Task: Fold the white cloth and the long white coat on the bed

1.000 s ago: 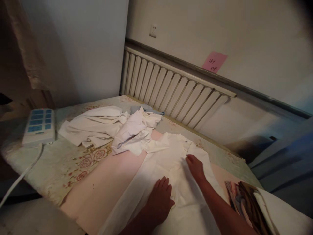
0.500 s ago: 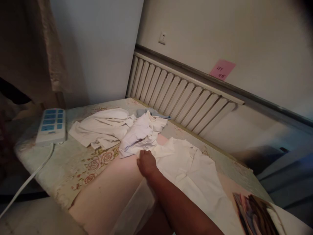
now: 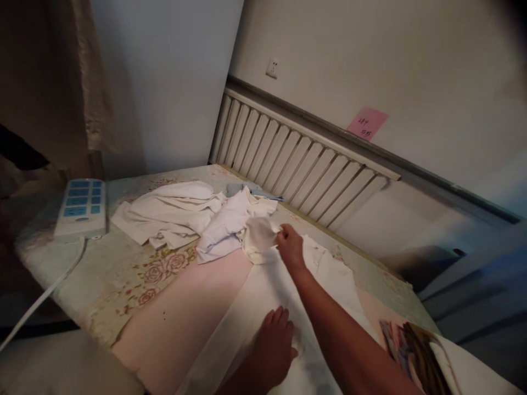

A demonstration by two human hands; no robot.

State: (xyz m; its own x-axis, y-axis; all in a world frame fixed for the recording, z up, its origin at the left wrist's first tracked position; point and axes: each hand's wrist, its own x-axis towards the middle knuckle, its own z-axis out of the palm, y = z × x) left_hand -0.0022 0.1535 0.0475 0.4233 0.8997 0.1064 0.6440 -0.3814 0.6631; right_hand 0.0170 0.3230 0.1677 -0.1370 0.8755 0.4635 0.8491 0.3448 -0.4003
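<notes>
Right hand [image 3: 290, 246] now pinching the white shirt's [image 3: 325, 274] sleeve, lifted and swung in from the left edge toward the collar, left hand [image 3: 274, 345] back flat and open on the near hem, pinning it to the bed [image 3: 123, 285].

- The room is dim, with soft light on the walls.
- A pale wall [image 3: 164, 82] stands at the back left, and another light wall [image 3: 370, 55] runs along the right.
- A white wall socket [image 3: 271, 68] sits high on that wall.
- A pink paper note [image 3: 367, 123] is stuck on it too.
- A long white radiator [image 3: 296, 164] with many slats runs along the bottom of the wall.
- A brownish curtain [image 3: 49, 71] hangs at the left.
- A table [image 3: 123, 285] has a cover with pink roses.
- A white power strip [image 3: 80, 208] with blue buttons lies on the table, and its white cord [image 3: 37, 307] hangs off the edge.
</notes>
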